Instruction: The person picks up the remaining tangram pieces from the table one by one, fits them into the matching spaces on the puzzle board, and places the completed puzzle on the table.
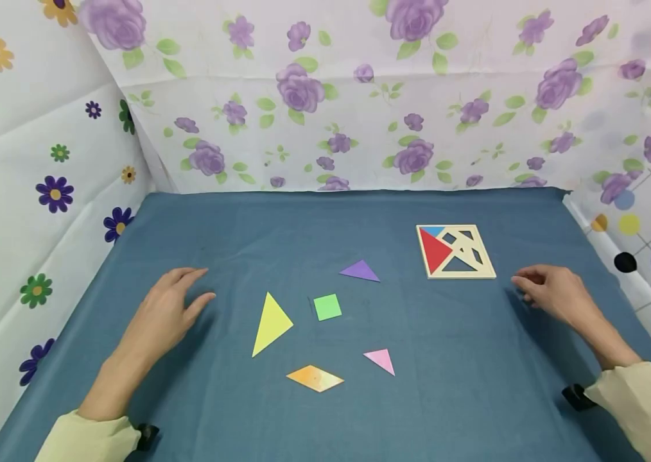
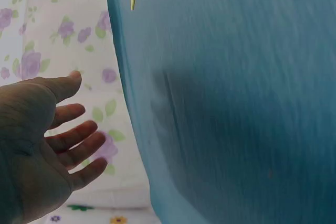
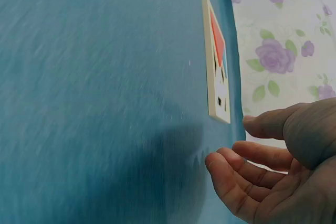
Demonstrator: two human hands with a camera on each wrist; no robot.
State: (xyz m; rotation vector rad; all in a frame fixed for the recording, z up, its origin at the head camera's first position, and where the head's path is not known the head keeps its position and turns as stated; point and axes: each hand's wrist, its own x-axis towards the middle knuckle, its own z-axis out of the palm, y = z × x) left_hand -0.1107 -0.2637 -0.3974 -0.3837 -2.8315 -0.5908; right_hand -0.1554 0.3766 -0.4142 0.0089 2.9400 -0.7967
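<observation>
My left hand (image 1: 165, 312) hovers over the cloth on the left, fingers loosely extended, holding nothing; the yellow triangle (image 1: 271, 325) is the piece nearest to it. On the right, my right hand (image 1: 553, 295) is held above the cloth with relaxed, slightly bent fingers and nothing in them. Just left of it lies a wooden tangram board (image 1: 490, 270), with a red triangle (image 1: 434, 251) and a blue triangle (image 1: 433, 230) seated in it and several cut-outs bare. In the middle lie a purple triangle (image 1: 362, 271), a green square (image 1: 327, 307), a pink triangle (image 1: 382, 360) and an orange parallelogram (image 1: 315, 378).
A blue-grey cloth (image 1: 216, 231) covers the table. Behind it hangs a white curtain (image 1: 348, 167) with purple roses. Flowered fabric (image 1: 13, 160) borders the left side, and dotted fabric (image 1: 649, 244) the right.
</observation>
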